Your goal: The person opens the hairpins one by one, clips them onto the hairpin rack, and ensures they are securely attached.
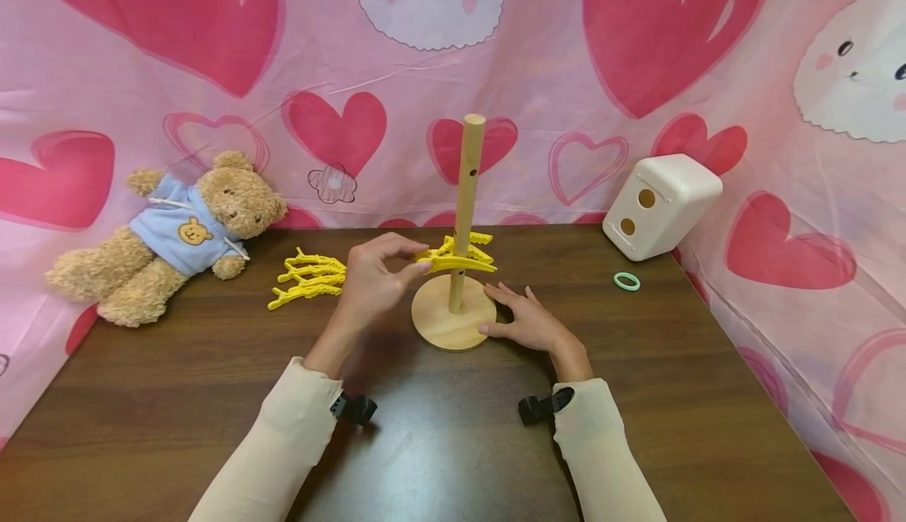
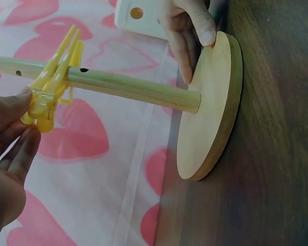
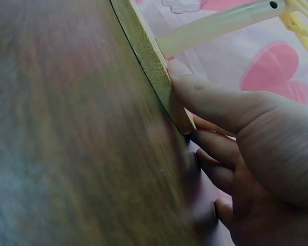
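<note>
My left hand (image 1: 377,277) pinches a yellow plastic piece (image 2: 46,100) between thumb and fingertips. Long tapering prongs extend from it across the wooden pole (image 2: 128,88), at a level with dark holes in the pole. The pole rises upright from a round wooden base (image 1: 437,321) on the table. At the base's right side, my right hand (image 1: 532,321) grips the rim; its thumb (image 3: 200,92) lies on the edge and the fingers sit against the side. Behind the pole, more yellow branching parts (image 1: 481,240) show; how they attach is hidden.
Several yellow branching pieces (image 1: 304,277) lie on the table (image 1: 212,396) left of the stand. A teddy bear (image 1: 187,227) leans at the back left. On the right are a white box with round holes (image 1: 672,200) and a mint-green ring (image 1: 626,281).
</note>
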